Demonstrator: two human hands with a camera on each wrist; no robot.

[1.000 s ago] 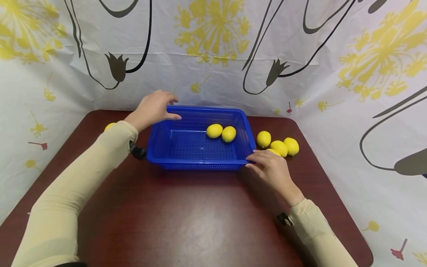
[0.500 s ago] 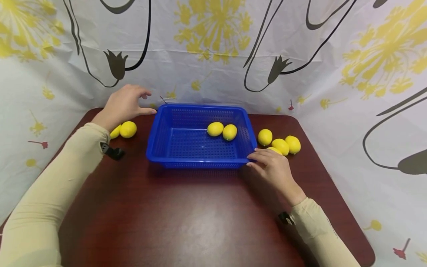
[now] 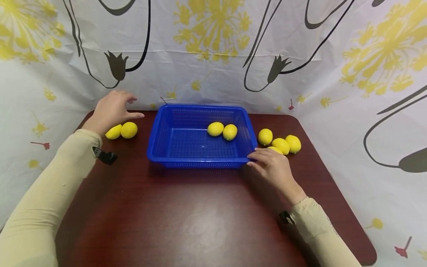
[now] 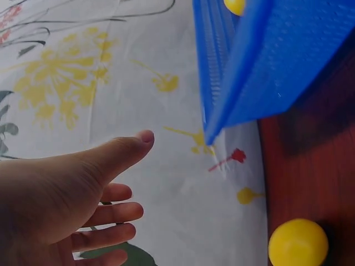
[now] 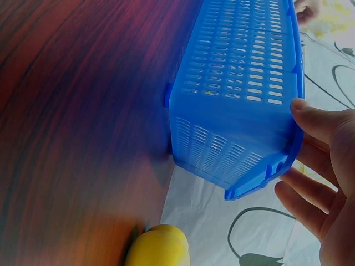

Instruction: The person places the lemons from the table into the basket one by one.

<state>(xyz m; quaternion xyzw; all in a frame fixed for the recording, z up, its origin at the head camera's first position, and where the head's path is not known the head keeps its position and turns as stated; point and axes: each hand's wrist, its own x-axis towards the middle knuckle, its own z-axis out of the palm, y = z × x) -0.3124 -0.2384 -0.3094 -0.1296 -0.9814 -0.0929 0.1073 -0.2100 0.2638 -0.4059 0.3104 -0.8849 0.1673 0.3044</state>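
A blue plastic basket [image 3: 197, 160] with perforated walls stands on the table, two lemons [image 3: 215, 129] lying inside it towards the right. My right hand [image 3: 275, 172] holds its near right corner; in the right wrist view the thumb is on the rim and the fingers [image 5: 305, 191] reach round the corner. My left hand [image 3: 108, 113] hovers at the far left with nothing in it, thumb stretched out, apart from the basket. Just below it two more lemons [image 3: 129, 130] lie on the table; one also shows in the left wrist view.
Several lemons [image 3: 281, 146] lie on the table to the right of the basket, one partly hidden behind my right hand. The dark red-brown table [image 3: 186, 215] ends at the back and sides against a white patterned sheet [image 3: 207, 85].
My left hand has moved left, from over the basket's far left corner to above the left lemons, uncovering them. My right hand has stayed at the basket's corner.
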